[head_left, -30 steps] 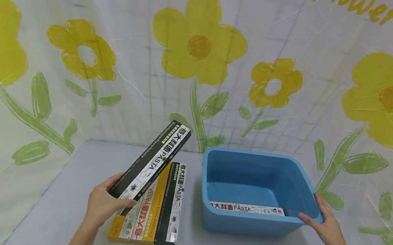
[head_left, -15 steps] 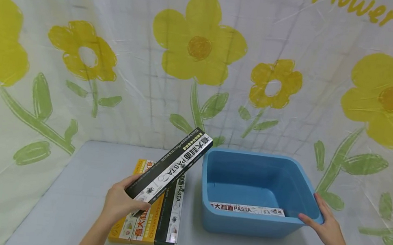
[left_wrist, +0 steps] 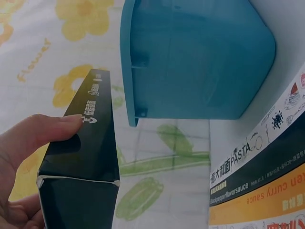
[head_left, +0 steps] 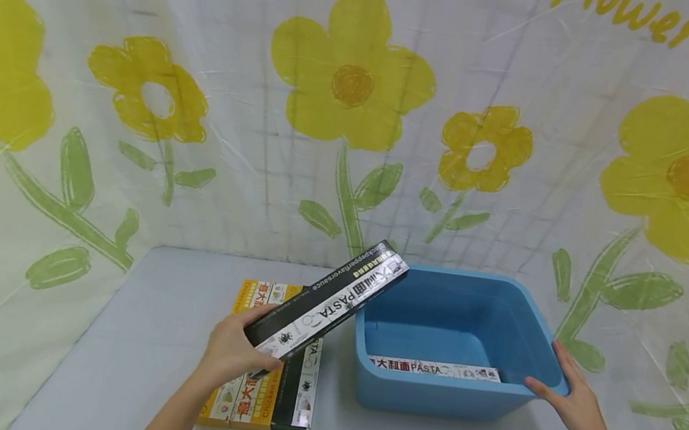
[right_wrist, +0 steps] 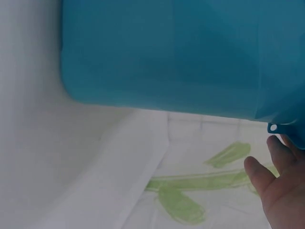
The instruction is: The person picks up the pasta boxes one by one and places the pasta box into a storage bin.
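Observation:
My left hand (head_left: 238, 349) grips the near end of a black pasta box (head_left: 333, 303), tilted up to the right. Its far end overlaps the left rim of the blue plastic bin (head_left: 419, 398) in the head view. In the left wrist view the thumb lies along the side of this dark box (left_wrist: 78, 148). My right hand (head_left: 576, 401) holds the bin's right front corner, thumb over the rim and fingers outside; the right wrist view shows the fingers (right_wrist: 259, 174) by the rim. Inside the bin, along its front wall, lies another pasta box (head_left: 435, 368).
Left of the bin, yellow pasta boxes (head_left: 261, 406) and a black pasta box (head_left: 296, 399) lie side by side on the white table (head_left: 128, 346), partly hidden by the held box. Behind the table hangs a flower-printed curtain (head_left: 224, 193).
My left hand has carried the black pasta box rightward from over the yellow boxes to the bin's left rim, its far end tipping lower. My right hand and the bin have stayed put.

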`<state>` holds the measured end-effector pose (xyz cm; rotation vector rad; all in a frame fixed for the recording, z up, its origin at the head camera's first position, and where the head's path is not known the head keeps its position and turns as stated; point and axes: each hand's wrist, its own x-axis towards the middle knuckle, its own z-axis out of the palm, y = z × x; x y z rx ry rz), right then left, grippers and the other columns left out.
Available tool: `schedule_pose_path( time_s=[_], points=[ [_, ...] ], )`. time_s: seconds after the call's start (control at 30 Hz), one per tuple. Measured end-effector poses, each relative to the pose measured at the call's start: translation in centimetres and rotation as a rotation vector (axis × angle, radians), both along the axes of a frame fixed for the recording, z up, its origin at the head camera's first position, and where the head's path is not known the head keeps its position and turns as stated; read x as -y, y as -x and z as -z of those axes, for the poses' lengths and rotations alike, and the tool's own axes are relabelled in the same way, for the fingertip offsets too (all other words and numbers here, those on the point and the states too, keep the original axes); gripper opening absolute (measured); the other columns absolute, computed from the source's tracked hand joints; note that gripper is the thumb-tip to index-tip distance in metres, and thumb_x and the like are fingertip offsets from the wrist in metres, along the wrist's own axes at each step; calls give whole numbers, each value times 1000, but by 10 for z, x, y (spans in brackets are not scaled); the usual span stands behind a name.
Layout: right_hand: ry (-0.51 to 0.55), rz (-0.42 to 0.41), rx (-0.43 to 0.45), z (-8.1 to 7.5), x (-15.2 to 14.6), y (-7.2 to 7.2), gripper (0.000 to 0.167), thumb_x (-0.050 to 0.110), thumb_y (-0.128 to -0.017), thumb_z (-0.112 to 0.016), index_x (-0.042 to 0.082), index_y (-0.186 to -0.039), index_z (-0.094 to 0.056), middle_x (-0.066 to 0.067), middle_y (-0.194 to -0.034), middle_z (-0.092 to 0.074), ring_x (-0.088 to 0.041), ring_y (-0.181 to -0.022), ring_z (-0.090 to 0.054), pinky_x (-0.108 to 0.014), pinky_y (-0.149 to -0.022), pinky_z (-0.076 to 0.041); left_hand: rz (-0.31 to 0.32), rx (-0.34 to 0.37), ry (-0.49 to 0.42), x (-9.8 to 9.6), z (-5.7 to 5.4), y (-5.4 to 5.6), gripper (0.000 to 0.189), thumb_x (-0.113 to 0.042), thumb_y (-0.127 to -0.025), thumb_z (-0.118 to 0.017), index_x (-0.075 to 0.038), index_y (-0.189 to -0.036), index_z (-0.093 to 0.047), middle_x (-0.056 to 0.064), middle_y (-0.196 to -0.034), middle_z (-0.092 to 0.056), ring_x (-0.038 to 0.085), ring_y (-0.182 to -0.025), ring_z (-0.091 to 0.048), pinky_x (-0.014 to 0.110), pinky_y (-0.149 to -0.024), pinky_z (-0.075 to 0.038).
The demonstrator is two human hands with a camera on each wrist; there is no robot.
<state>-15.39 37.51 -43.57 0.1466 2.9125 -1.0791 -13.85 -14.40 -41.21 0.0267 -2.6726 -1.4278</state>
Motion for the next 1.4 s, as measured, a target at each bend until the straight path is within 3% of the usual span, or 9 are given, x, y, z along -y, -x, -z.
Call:
schedule_pose_path(
  time_s=[0.43, 0.7, 0.97, 1.4],
  points=[
    [2, -1, 7, -1, 0, 0, 99, 44, -91, -63, 13, -154, 8, -33, -155, 6, -65, -132, -8, -79, -93, -20, 69, 1, 22, -18, -5, 15, 84, -10, -48, -93, -12, -127, -65, 8, -103, -66, 21, -80, -55, 32, -63, -46],
    [18, 0, 18, -2, -1, 0, 99, 43, -91, -63, 14, -154, 9, -32, -155, 8, -64, -133, -6, -79, -93, -20, 120, -8, 30, -34, -5, 32, 83, -11, -49, -92, -13, -127, -65, 7, -101, -67, 20, -78, -54, 32, -62, -46],
    [23, 3, 18, -1, -1, 1, 100, 43, -91, -63, 14, -154, 9, -32, -155, 7, -64, -133, -6, -78, -94, -20, 183, -23, 45, -49, -16, 43, 82, -15, -50, -93, -12, -127, -65, 8, -105, -66, 20, -81, -55, 34, -66, -47],
    [32, -2, 28, -3, -1, 2, 99, 43, -92, -63, 15, -154, 10, -32, -155, 8, -63, -133, -5, -78, -94, -19, 282, 14, 61, -67, -31, 73, 84, -17, -52, -92, -14, -131, -63, 9, -111, -67, 20, -84, -57, 34, -69, -49]
  ],
)
